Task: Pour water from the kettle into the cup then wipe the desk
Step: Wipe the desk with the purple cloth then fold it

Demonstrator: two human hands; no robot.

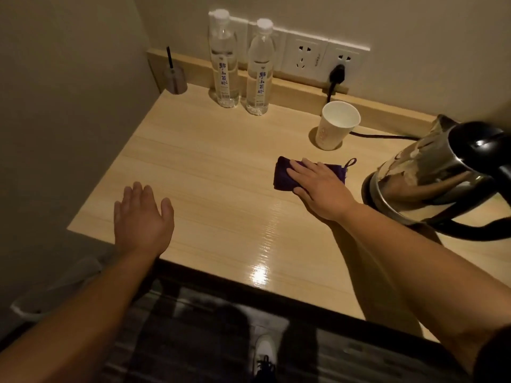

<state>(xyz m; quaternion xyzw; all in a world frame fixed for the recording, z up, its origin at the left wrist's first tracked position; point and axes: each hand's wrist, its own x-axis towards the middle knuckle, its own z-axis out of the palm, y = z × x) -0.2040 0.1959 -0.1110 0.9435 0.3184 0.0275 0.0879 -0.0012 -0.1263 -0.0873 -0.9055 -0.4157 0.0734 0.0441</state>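
A folded dark purple cloth [284,172] lies on the pale wood-grain tabletop [210,161], a small hanging loop sticking out at its far right corner. The right hand [320,186] lies flat on top of it, palm down, fingers [297,170] stretched out and close together, pressing rather than gripping. Just beyond the cloth stands a white paper cup [336,124], upright, open mouth up, with a faint printed pattern on its side. To the right, near the tabletop's edge, sits the kettle [431,172]: shiny steel body, black lid and curved black handle, its black cord running back to a wall socket [338,62]. The left hand [143,214] is held over the tabletop's near left part, well apart from the cloth, palm down, fingers loosely spread and holding nothing. At the back, two clear plastic water bottles [240,67] with white caps stand side by side against the low wooden ledge. A bright glare patch shows the tabletop is glossy.
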